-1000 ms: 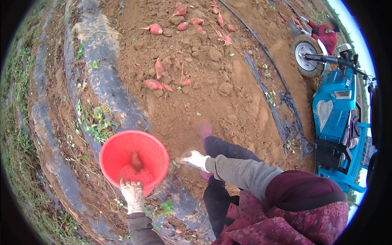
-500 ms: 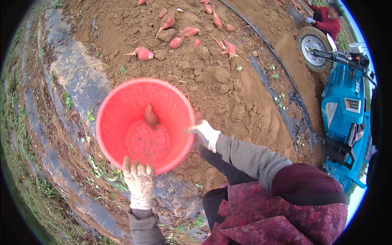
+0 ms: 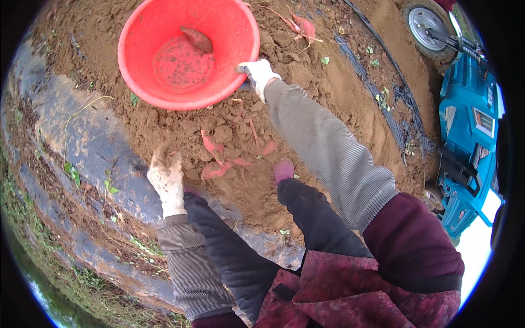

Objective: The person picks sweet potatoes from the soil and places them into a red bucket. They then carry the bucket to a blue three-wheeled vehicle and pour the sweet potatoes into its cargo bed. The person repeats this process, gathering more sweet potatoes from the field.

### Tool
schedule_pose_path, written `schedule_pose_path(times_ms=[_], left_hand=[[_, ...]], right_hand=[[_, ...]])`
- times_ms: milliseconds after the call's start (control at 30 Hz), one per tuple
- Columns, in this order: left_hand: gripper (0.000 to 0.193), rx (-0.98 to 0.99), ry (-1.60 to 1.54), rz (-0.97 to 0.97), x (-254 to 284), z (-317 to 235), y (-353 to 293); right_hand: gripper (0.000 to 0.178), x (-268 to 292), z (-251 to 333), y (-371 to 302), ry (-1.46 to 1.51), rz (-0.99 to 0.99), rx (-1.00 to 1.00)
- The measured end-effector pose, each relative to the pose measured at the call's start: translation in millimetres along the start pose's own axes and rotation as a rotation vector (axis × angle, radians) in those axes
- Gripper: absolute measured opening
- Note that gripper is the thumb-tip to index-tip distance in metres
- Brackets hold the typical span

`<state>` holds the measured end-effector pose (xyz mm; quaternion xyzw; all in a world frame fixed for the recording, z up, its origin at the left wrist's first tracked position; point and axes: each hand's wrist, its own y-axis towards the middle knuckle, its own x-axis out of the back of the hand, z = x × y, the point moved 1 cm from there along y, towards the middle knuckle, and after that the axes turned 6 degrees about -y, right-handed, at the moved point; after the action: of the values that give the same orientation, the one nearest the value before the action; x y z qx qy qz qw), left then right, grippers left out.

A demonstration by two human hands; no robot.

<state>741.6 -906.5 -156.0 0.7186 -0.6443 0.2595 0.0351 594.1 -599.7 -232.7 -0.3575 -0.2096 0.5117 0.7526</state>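
My right hand (image 3: 259, 77), in a soil-stained white glove, grips the right rim of a red plastic bucket (image 3: 134, 49), which is tilted so its inside shows. One soil-covered sweet potato (image 3: 198, 40) rests in it against the far wall, with crumbs of soil on the bottom. Below the bucket, apart from it, my gloved left hand (image 3: 167, 183) hangs over the ground with its fingers stretched out and a little blurred, holding nothing. Several reddish sweet potatoes (image 3: 212, 146) lie partly in the loose soil between my left hand and my feet.
Another sweet potato cluster (image 3: 304, 27) lies right of the bucket. Black plastic film (image 3: 109, 147) covers the ground on the left, and a dark strip of film (image 3: 377, 90) runs along the right. A blue motor tricycle (image 3: 470, 120) stands at the far right.
The bucket has moved away from me, and the sweet potato in it has shifted. My left hand has let go of its near rim. Sweet potatoes by my feet have come into view.
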Motion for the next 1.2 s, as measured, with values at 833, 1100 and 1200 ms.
schedule_pose_path(times_ms=[833,1100,1200], left_hand=[[0.105,0.592,-0.403,0.698,-54,40,-2],[0.080,0.093,-0.675,0.425,-20,-144,111],[0.059,0.007,-0.553,0.124,-27,-126,119]], right_hand=[[0.028,66,-85,-121,-0.855,0.326,0.640],[0.037,14,131,-134,-0.132,0.240,0.767],[0.038,3,112,-88,0.111,0.090,0.881]])
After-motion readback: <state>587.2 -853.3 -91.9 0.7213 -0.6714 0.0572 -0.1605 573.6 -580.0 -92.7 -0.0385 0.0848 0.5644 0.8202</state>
